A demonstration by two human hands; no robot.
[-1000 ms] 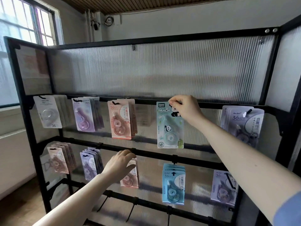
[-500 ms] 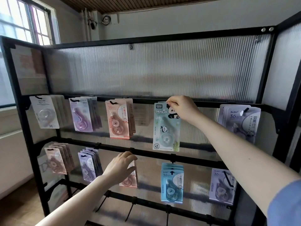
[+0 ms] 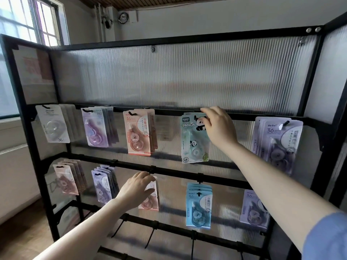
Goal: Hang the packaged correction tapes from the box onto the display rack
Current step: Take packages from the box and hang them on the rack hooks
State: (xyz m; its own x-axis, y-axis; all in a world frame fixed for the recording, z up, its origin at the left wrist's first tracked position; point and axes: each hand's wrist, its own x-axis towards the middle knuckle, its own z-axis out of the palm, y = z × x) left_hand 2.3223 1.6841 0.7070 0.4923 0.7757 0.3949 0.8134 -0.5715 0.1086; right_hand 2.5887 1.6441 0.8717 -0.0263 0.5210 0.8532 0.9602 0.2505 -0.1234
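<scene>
R hand (image 3: 218,128) is up at the top rail of the display rack (image 3: 309,76), fingers curled round the top right corner of the panda correction tape pack (image 3: 194,139), pinching it by the hang hole. Pack hangs upright w/ its top at the rail, between the pink pack stack (image 3: 139,135) and the purple-grey stack (image 3: 277,143). L hand (image 3: 137,190) is lower, at the middle rail, fingers bent over the front of a pink pack (image 3: 150,200) hanging there; can't tell if it actually grips it. Blue packs (image 3: 199,203) hang just right of it, purple packs (image 3: 103,182) to its left. Blue sleeve (image 3: 328,235) shows bottom right.
</scene>
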